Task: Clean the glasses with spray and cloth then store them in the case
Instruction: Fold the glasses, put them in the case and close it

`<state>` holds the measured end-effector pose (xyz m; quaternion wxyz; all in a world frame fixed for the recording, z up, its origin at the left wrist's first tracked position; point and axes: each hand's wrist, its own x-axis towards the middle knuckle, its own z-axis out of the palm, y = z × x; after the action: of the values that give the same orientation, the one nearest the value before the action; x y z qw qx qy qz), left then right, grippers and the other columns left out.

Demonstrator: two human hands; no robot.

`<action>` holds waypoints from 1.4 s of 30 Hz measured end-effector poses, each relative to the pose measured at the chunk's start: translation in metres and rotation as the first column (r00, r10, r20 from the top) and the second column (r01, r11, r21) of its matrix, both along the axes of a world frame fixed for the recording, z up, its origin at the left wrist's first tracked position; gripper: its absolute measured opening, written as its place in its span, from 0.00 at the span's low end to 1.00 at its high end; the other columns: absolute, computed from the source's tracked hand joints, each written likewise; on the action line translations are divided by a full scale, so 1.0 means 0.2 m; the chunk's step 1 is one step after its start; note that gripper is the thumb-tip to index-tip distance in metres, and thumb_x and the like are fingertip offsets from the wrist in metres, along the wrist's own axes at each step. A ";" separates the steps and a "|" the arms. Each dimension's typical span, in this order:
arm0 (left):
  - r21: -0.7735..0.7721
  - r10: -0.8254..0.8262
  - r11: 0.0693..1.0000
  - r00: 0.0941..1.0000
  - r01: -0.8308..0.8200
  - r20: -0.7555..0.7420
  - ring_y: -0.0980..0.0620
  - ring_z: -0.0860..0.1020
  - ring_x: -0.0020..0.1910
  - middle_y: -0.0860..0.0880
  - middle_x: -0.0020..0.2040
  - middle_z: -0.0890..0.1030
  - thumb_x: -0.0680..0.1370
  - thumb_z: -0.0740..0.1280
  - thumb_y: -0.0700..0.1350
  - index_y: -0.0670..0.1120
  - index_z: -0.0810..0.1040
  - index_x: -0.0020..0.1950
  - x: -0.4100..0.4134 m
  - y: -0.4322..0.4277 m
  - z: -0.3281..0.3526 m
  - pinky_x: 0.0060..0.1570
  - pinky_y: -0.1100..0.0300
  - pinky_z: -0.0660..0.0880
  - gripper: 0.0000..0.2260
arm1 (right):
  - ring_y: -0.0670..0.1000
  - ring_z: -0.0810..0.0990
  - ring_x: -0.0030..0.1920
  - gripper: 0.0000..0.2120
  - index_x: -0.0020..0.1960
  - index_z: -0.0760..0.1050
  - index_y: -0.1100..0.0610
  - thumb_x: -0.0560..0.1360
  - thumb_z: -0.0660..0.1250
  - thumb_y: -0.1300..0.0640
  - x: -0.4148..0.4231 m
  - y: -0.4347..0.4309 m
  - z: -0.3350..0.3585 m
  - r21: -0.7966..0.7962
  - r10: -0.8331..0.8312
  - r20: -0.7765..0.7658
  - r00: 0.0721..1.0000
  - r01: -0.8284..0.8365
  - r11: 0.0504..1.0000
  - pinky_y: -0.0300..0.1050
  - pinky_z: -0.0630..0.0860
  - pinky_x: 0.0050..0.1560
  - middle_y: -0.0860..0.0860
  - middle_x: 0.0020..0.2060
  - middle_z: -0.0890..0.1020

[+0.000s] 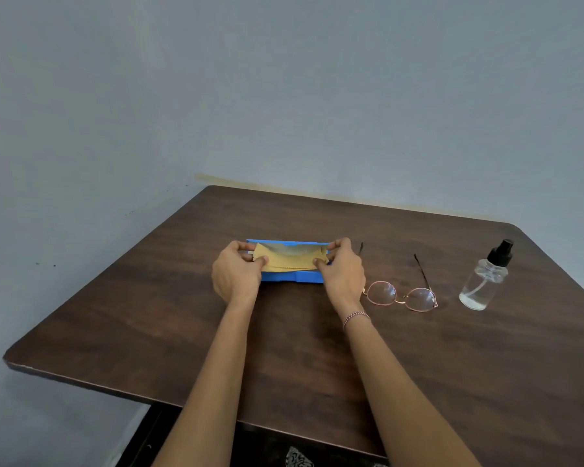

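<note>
My left hand (pixel 236 271) has its fingers curled, with the thumb and fingertips pinching the left end of a soft, yellow, rectangular cleaning cloth (pixel 289 259). My right hand (pixel 343 271) pinches the cloth's right end in the same way, so the cloth is spread between the two. A thin beaded bracelet (pixel 356 316) sits on my right wrist.

The cloth lies over the hollow of an open, bright blue, hard plastic glasses case (pixel 290 277). The case's lid stands up behind the cloth, and its front edge shows below it. I cannot tell whether my fingers also touch the case's ends.

Just to the right of my right hand, a pair of round glasses (pixel 402 296) with a thin rose-gold metal frame rests on the dark brown wood-grain surface (pixel 317 358), lenses toward me and temples unfolded, pointing away. Farther right, well apart from the case, a small clear spray bottle (pixel 482 281) with a black nozzle stands upright. A plain grey wall (pixel 284 96) rises behind the surface.
</note>
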<state>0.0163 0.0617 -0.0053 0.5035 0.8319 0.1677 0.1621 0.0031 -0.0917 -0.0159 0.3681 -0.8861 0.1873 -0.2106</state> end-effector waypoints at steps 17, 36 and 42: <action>0.345 -0.002 0.939 1.000 -0.002 0.013 0.51 0.79 0.50 0.53 0.47 0.83 0.71 0.73 0.51 0.52 0.79 0.54 0.08 -0.01 -0.06 0.41 0.56 0.75 0.13 | 0.51 0.78 0.44 0.21 0.50 0.61 0.52 0.70 0.72 0.64 0.03 -0.01 -0.06 -0.039 0.095 0.034 0.995 -0.094 0.995 0.47 0.77 0.43 0.52 0.44 0.77; 0.294 -0.012 0.955 0.992 -0.026 0.126 0.53 0.79 0.43 0.52 0.43 0.80 0.70 0.73 0.38 0.51 0.80 0.48 -0.06 0.00 -0.09 0.39 0.59 0.75 0.11 | 0.54 0.79 0.41 0.23 0.60 0.61 0.55 0.72 0.70 0.61 -0.14 0.01 0.01 -0.318 0.080 -0.032 0.996 -0.086 0.944 0.46 0.74 0.38 0.53 0.43 0.80; 0.262 -0.009 0.965 0.990 -0.029 0.142 0.53 0.76 0.41 0.51 0.43 0.77 0.69 0.73 0.37 0.51 0.79 0.45 -0.08 -0.01 -0.08 0.37 0.61 0.71 0.11 | 0.55 0.78 0.52 0.26 0.62 0.62 0.57 0.70 0.69 0.69 -0.18 0.00 0.02 -0.180 0.139 0.073 0.988 -0.124 0.976 0.48 0.77 0.50 0.54 0.55 0.76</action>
<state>-0.0002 0.0604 -0.0210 0.3983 0.8769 0.1124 0.2444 -0.0325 -0.0925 -0.0115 0.3096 -0.9156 0.0932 -0.2392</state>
